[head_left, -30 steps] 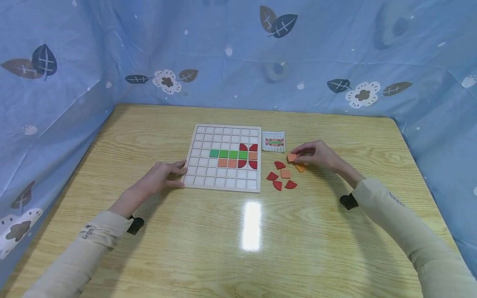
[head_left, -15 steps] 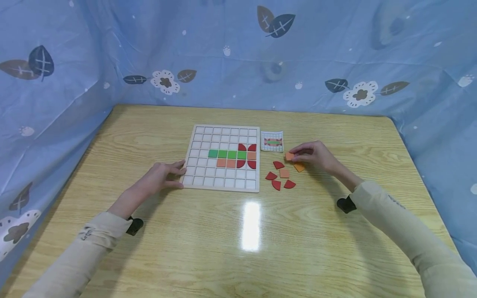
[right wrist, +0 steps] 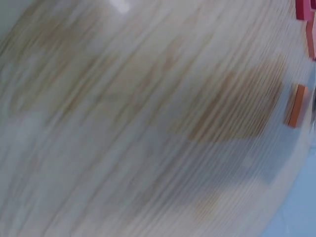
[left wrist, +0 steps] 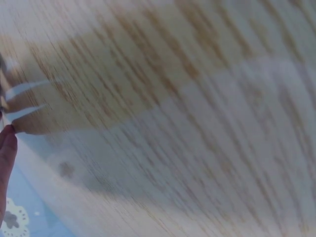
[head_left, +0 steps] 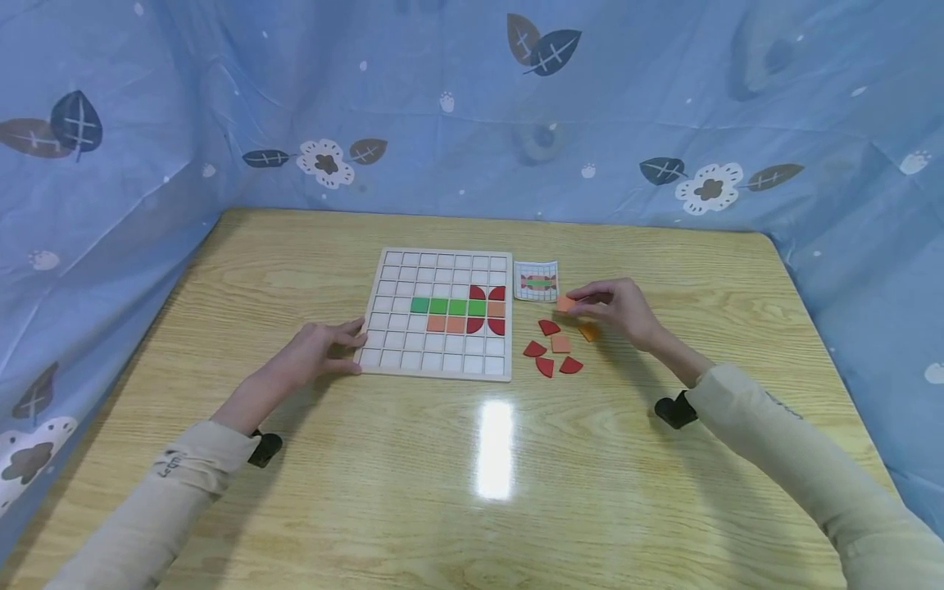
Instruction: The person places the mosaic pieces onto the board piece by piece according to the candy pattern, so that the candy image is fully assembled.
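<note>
A white grid board [head_left: 413,352] in a pale frame lies on the table, with green, orange and red pieces set in its cells. At its left edge my left hand [head_left: 317,352] touches the frame, fingers and thumb spread along it. To the right, my right hand [head_left: 615,310] pinches an orange square tile [head_left: 565,303] between fingertips and thumb, close by the pattern card [head_left: 537,283]. Under that hand lies another orange tile [head_left: 588,332], partly hidden; the right wrist view shows an orange tile [right wrist: 296,106] edge-on. A finger [left wrist: 6,158] shows at the left wrist view's edge.
Right of the board lie a light orange square [head_left: 560,345] and several red quarter-round pieces [head_left: 571,365]. The wooden table [head_left: 369,475] reflects a bright light patch. A blue patterned cloth [head_left: 457,147] stands around its back and sides.
My right hand has moved slightly left and toward the card with the orange square tile, away from the tile beneath. My left hand stays at the board's edge. The head view has shifted slightly.
</note>
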Tool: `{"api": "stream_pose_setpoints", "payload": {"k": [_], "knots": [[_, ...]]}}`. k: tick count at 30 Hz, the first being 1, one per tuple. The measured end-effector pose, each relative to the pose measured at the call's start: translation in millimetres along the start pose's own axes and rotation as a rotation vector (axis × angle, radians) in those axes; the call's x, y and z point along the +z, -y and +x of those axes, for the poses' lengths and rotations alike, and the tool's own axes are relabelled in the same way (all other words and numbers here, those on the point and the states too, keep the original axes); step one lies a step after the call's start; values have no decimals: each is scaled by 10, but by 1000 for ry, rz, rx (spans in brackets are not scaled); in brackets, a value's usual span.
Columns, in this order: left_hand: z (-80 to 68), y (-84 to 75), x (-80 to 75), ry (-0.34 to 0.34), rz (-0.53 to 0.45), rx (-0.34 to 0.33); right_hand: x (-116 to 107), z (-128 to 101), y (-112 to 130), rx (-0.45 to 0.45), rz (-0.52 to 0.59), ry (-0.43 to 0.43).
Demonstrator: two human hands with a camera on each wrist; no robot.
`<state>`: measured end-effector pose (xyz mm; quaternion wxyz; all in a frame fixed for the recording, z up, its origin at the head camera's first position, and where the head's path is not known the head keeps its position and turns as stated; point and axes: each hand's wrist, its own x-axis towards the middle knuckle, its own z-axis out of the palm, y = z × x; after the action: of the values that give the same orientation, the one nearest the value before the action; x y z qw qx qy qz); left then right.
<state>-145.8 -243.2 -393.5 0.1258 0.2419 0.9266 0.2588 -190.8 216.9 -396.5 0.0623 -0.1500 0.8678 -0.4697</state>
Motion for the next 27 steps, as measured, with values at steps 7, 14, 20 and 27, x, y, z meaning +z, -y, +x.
{"api": "stream_pose_setpoints", "payload": {"k": [7,14,20,27], "knots": [[2,0,-6,9,4,-6,116,76,80,14,51,-3],[-10,-9,-19,14,-2,-16,229,224,235,39,59,-16],[-4,-22,-24,20,-15,-19,317,328,369,47,127,-3],[1,-14,-23,18,-13,-20,454,418,501,107,189,19]]}}
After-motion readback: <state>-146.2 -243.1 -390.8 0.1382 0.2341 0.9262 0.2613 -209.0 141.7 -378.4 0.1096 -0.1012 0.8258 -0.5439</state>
